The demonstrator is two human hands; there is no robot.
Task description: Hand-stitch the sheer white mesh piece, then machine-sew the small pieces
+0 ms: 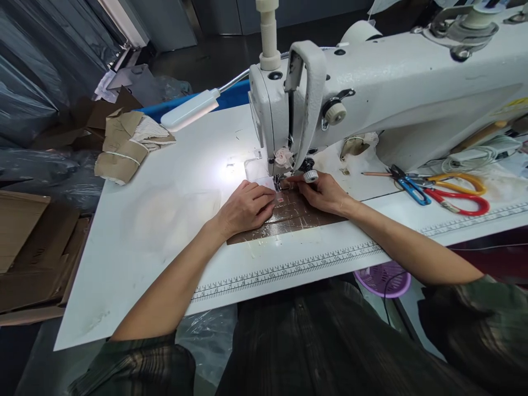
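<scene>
The sewing machine [264, 110] stands over a brown, worn plate [289, 217] set on the white table. Just left of the needle and presser foot [279, 182], my left hand [248, 205] presses curled fingers on a small piece of white fabric [264, 180]. My right hand [324, 192] is on the other side of the foot, thumb and forefinger drawn together close to it. What lies between those right fingertips is too small and partly hidden to make out. A lamp [190, 110] lights the sewing spot.
Blue thread snips [412, 187], red-handled scissors [470, 204], yellow-handled scissors [462, 181] and a pencil [375, 174] lie right of the machine. A tied brown and white bundle [127, 146] sits at the table's far left corner. A printed ruler strip [284, 272] runs along the front edge.
</scene>
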